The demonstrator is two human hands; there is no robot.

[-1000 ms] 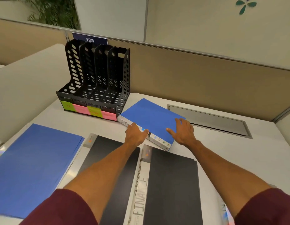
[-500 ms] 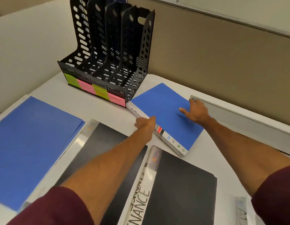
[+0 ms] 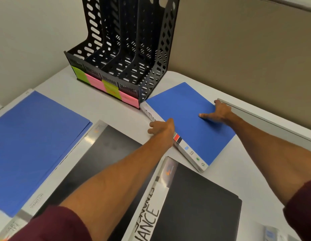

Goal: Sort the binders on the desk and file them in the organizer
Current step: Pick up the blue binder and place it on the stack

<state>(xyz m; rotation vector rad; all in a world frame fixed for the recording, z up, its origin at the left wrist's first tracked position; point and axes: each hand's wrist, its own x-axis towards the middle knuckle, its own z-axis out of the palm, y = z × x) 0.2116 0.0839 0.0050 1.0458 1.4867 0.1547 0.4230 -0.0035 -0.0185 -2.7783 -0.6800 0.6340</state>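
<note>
My left hand (image 3: 161,129) curls its fingers on the spine of the blue binder (image 3: 186,105); my right hand (image 3: 219,112) grips its far edge.

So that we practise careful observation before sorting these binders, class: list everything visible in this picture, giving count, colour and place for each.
organizer: one, black, four empty slots, back of desk
sticky labels: four, green and pink alternating, organizer's front
held blue binder: one, blue, white spine, beside organizer's right corner
other blue binder: one, blue, desk's left
black binders: two, black, white spines, front centre
desk: one, white
metal panel: one, grey, right rear
left hand: grips held blue binder's spine
right hand: thumb on its cover, fingers at far edge
</note>
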